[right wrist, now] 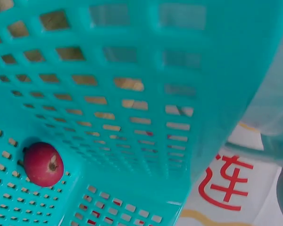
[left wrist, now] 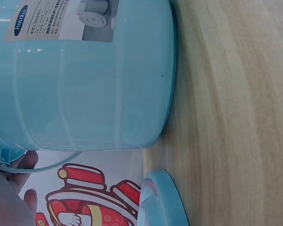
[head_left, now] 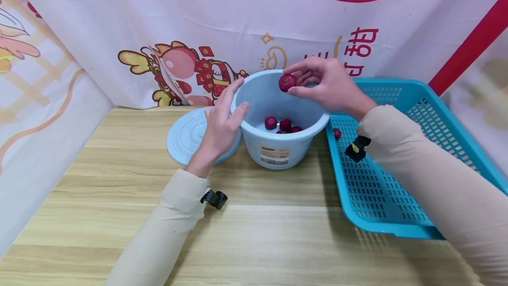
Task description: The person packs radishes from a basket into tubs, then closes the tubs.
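Observation:
My right hand (head_left: pixel 323 83) pinches a small dark red apple (head_left: pixel 287 83) between thumb and fingertips, over the mouth of a light blue plastic bucket (head_left: pixel 274 151). Several more red apples (head_left: pixel 271 123) lie on the bucket's floor. On the bucket's left side, my left hand (head_left: pixel 220 125) rests against the rim, fingers straight and thumb apart from them. The left wrist view shows the bucket's labelled wall (left wrist: pixel 85 94) close up, with a few fingers (left wrist: pixel 26 169) near its thin handle. One apple (right wrist: pixel 43 164) lies in a corner of the turquoise basket (right wrist: pixel 104 186).
A round blue lid (head_left: pixel 180 138) lies on the wooden table (head_left: pixel 254 242), left of the bucket. The perforated turquoise basket (head_left: pixel 345 189) stands to the right, partly under my right forearm. A printed cloth (head_left: pixel 222 16) hangs behind everything.

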A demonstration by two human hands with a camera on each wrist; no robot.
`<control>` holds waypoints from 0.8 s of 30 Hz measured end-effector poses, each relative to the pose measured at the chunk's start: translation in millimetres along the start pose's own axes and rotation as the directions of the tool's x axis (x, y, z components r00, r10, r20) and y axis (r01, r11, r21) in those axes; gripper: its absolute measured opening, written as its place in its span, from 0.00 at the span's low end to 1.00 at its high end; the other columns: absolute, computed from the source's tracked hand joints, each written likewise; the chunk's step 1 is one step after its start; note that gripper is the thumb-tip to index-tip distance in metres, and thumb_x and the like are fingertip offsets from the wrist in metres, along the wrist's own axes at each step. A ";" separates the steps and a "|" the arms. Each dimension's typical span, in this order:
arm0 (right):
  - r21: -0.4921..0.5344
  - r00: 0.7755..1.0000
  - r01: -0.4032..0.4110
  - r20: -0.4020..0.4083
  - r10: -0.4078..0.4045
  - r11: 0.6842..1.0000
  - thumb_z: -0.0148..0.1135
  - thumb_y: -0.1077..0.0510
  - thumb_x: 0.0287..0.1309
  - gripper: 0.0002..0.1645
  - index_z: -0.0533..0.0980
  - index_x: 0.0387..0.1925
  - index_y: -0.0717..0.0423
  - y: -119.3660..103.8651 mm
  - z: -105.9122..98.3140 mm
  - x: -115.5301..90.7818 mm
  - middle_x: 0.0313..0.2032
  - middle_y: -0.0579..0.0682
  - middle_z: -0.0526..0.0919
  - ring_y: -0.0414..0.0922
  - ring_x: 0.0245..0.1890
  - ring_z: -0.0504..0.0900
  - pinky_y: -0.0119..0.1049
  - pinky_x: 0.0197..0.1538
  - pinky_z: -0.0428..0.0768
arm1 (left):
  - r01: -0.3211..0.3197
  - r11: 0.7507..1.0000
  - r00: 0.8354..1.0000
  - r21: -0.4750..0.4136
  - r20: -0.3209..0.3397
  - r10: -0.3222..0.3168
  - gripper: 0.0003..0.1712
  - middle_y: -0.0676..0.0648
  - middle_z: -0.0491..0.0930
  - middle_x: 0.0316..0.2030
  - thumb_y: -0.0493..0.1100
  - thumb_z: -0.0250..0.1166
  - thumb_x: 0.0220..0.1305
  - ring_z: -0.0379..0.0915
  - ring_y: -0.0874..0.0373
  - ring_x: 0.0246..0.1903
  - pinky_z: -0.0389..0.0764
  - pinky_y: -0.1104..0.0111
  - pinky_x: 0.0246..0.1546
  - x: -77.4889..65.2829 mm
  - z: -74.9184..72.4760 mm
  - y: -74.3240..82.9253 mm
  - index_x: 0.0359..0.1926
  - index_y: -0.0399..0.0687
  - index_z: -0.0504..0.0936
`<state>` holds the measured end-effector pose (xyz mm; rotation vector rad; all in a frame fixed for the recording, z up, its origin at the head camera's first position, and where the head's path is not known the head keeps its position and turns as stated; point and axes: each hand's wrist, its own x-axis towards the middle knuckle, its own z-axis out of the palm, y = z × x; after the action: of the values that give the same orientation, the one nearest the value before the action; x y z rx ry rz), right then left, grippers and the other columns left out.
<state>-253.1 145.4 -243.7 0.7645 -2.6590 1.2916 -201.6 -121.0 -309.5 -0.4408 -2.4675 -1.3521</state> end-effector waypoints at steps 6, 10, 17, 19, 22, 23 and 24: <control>-0.043 0.999 0.027 0.043 -0.025 0.999 0.77 0.58 0.60 0.28 0.83 0.63 0.50 -2.9 5.2 -0.1 0.53 0.51 0.87 0.46 0.51 0.85 0.44 0.58 0.83 | 0.001 1.000 1.000 0.000 0.001 -0.001 0.38 0.52 0.62 0.82 0.56 0.51 0.76 0.64 0.48 0.76 0.49 0.41 0.67 -0.6 0.1 0.9 0.83 0.59 0.60; -0.077 0.997 0.039 0.073 -0.033 0.996 0.78 0.59 0.58 0.29 0.84 0.62 0.50 -3.1 6.9 -0.8 0.52 0.53 0.86 0.50 0.52 0.84 0.54 0.60 0.82 | -0.001 1.000 1.000 -0.003 -0.001 0.001 0.38 0.52 0.62 0.82 0.55 0.51 0.76 0.64 0.48 0.76 0.49 0.41 0.67 -0.4 0.2 1.2 0.83 0.59 0.60; -0.157 0.991 0.057 0.130 -0.037 0.986 0.77 0.58 0.60 0.27 0.84 0.62 0.48 -2.3 9.9 -0.9 0.52 0.54 0.84 0.52 0.53 0.82 0.54 0.60 0.80 | 0.001 1.000 1.000 -0.003 0.004 -0.001 0.38 0.52 0.62 0.82 0.57 0.51 0.76 0.63 0.48 0.77 0.49 0.40 0.68 -0.5 -0.6 0.1 0.83 0.60 0.60; -0.176 0.990 0.056 0.139 -0.032 0.983 0.77 0.57 0.60 0.28 0.84 0.62 0.48 -2.4 10.5 -0.9 0.52 0.53 0.84 0.51 0.52 0.82 0.53 0.59 0.80 | 0.004 1.000 1.000 -0.003 0.006 -0.004 0.38 0.52 0.62 0.82 0.57 0.51 0.76 0.63 0.48 0.77 0.48 0.39 0.68 -0.5 -0.6 -0.5 0.83 0.60 0.60; -0.193 0.988 0.057 0.150 -0.028 0.980 0.78 0.57 0.59 0.28 0.84 0.62 0.48 -2.8 10.6 -1.4 0.53 0.53 0.85 0.51 0.53 0.81 0.52 0.59 0.80 | 0.007 1.000 1.000 -0.003 0.007 -0.007 0.38 0.52 0.61 0.82 0.58 0.50 0.76 0.63 0.49 0.76 0.48 0.39 0.69 -0.7 -0.5 -0.2 0.83 0.60 0.60; -0.196 0.988 0.059 0.153 -0.028 0.979 0.77 0.57 0.59 0.28 0.84 0.62 0.48 -3.2 10.4 -1.5 0.54 0.53 0.85 0.52 0.53 0.81 0.53 0.59 0.80 | 0.007 1.000 1.000 -0.002 0.008 -0.007 0.38 0.52 0.61 0.82 0.57 0.50 0.76 0.63 0.49 0.76 0.48 0.40 0.69 -0.6 -0.2 -0.3 0.83 0.60 0.59; -0.200 0.987 0.060 0.156 -0.029 0.978 0.78 0.57 0.59 0.28 0.84 0.62 0.48 -3.3 10.1 -1.6 0.55 0.53 0.85 0.52 0.54 0.81 0.54 0.60 0.81 | 0.005 1.000 1.000 -0.002 0.007 -0.005 0.38 0.52 0.61 0.82 0.57 0.50 0.76 0.63 0.49 0.76 0.48 0.40 0.68 -0.3 0.0 -0.3 0.83 0.60 0.59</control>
<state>-248.8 136.6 -248.3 0.9202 -2.8171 0.9646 -201.5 -121.3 -309.9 -0.4401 -2.4747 -1.3577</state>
